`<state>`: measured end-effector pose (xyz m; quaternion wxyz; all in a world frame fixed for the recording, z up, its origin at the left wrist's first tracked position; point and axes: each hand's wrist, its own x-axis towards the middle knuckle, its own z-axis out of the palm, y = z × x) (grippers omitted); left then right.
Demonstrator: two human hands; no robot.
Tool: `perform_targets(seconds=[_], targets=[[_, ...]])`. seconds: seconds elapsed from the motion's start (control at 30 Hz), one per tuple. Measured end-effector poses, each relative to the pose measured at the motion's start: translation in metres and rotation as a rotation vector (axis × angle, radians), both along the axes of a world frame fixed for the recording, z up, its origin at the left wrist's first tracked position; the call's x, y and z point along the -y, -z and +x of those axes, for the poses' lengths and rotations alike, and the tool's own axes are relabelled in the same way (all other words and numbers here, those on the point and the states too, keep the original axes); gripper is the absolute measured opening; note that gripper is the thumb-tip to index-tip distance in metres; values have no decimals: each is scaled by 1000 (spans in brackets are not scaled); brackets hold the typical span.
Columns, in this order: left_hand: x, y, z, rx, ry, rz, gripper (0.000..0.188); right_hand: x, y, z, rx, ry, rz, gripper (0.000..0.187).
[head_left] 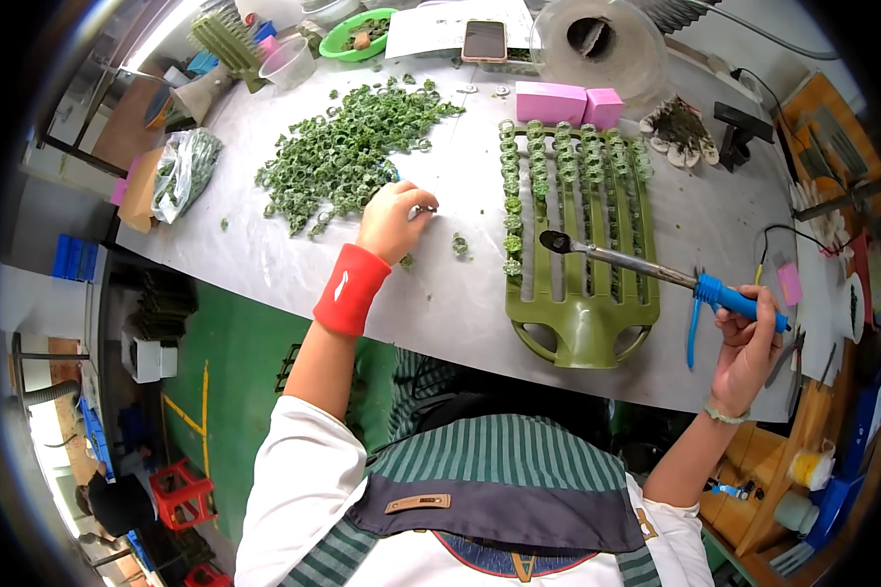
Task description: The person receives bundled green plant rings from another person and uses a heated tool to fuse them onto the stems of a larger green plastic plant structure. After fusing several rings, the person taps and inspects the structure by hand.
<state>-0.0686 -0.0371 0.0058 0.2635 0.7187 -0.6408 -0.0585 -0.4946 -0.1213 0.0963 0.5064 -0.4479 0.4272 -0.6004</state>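
Observation:
My left hand [393, 220], with a red wristband, is over the grey table beside a pile of small green curled pieces [342, 147]. Its fingers are pinched together; what they hold is too small to make out. A loose green piece [460, 244] lies just to its right. My right hand [745, 347] grips the blue handle of a soldering iron [655, 271] with a broad, dark, spoon-like tip. That tip hovers over an olive-green slatted plastic rack [582, 328]. Rows of green pieces sit along the rack's slats, mostly at the far end and down the left slat.
Pink blocks [551, 103] and a stained glove [680, 132] lie beyond the rack. A phone [484, 41], a green basin [355, 35] and a round grey duct [597, 54] stand at the back. Blue-handled pliers [695, 318] lie right; a plastic bag [186, 171] sits left.

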Motion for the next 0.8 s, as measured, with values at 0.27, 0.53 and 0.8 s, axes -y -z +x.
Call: perform_targets(seconds=[0.27, 0.53, 0.8], targets=[[-3, -40, -16, -1105, -40, 134, 12, 1, 3, -4, 14, -2, 8, 25], [19, -64, -90, -551, 168, -28, 21, 7, 10, 3, 27, -30, -19, 23], [49, -46, -105, 27, 207, -272, 23, 15, 27, 11, 60, -24, 24, 24]])
